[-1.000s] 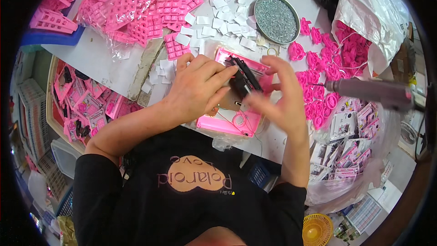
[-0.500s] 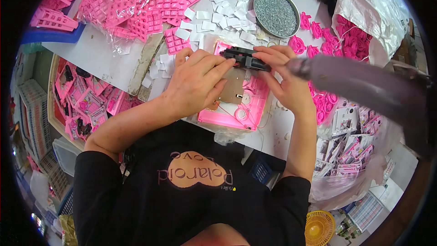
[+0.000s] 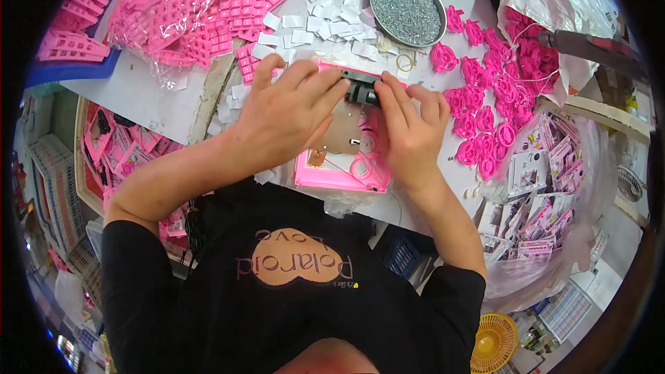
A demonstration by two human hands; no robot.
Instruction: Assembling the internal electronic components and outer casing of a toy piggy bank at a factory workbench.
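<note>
A pink plastic casing [image 3: 336,179] lies on the table in front of me, with a brown circuit board [image 3: 341,130] and thin wires inside it. At its far end sits a black plastic part [image 3: 361,90], long and narrow. My left hand [image 3: 285,112] reaches over the casing's left side, its index fingertip pressed on the left of the black part. My right hand [image 3: 413,135] has its fingers on the part's right end, bent down over the casing's right edge. Both hands grip the part between them. My fingers hide some of the casing's far rim.
A round tray of small screws [image 3: 407,10] stands beyond, beside scattered white paper pieces [image 3: 322,17]. Pink keypads [image 3: 242,7] lie far left. Pink ring-shaped parts [image 3: 485,83] spread at right, under a hanging dark tool [image 3: 589,48]. A bag of printed pieces [image 3: 530,201] sits nearer right.
The black part has tilted and now sits lower into the casing's far end, with both hands still on it. The hanging tool has swung away to the right. The whole view has shifted slightly.
</note>
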